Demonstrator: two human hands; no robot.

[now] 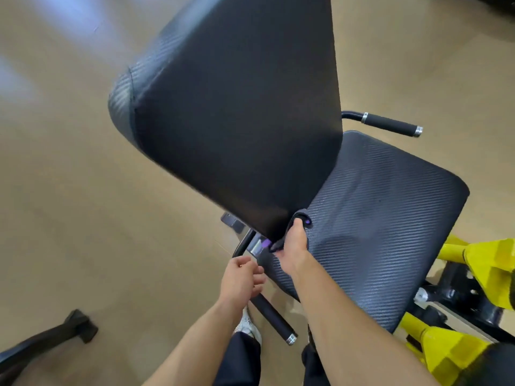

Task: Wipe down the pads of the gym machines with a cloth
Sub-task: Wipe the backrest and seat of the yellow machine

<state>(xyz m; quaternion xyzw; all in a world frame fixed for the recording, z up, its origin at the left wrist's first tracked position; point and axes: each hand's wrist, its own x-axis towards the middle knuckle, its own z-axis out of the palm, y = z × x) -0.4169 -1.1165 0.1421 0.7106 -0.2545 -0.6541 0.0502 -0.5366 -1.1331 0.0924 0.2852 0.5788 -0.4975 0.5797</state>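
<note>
- You have two pads in view: a smooth black back pad (pixel 237 121) and a ribbed black seat pad (pixel 376 213) below it.
- There is one cloth (pixel 303 214), dark with purple patches.
- There are two foam-gripped handles with silver end caps, the far handle (pixel 390 125) and the near handle (pixel 274 319).
- Your right hand (pixel 295 243) grips the bunched cloth, thumb on top, right where the back pad's lower corner meets the seat pad.
- The cloth runs along that lower edge, from lower left up to the right. Most of it is tucked under your hand and the pad.
- The back pad's long axis rises from that corner towards the top of the view, where its upper end is cut off.
- Your left hand (pixel 239 277) hangs with fingers loosely curled, gripping nothing you can see. It covers part of the near handle, and whether it touches the handle is unclear.
- Yellow frame parts (pixel 490 263) at the right are cut off by the edge.
- One white shoe (pixel 248 324) shows between your forearms.
</note>
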